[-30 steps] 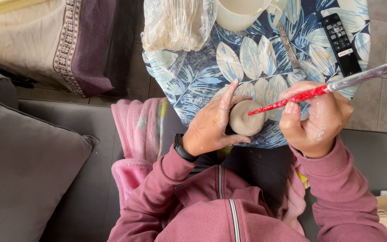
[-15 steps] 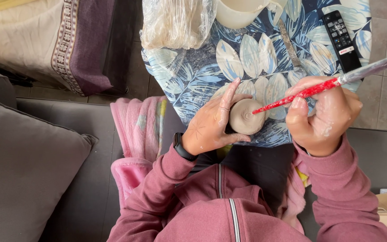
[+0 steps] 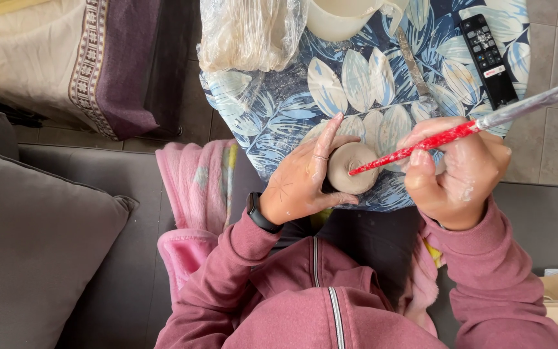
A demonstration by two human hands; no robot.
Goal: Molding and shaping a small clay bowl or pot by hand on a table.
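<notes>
My left hand cups a small round lump of grey clay over the near edge of a table covered in a blue leaf-patterned cloth. My right hand grips a long brush with a red handle, and its tip touches the side of the clay. Both hands are smeared with pale clay. A black watch sits on my left wrist.
A crumpled clear plastic bag and a cream bowl lie at the table's far side. A black remote control rests at the right. A pink blanket and grey cushion sit on the dark sofa at left.
The clay and both hands stay in nearly the same place. The brush tip has shifted slightly along the clay's side, and the right hand has edged a little to the right.
</notes>
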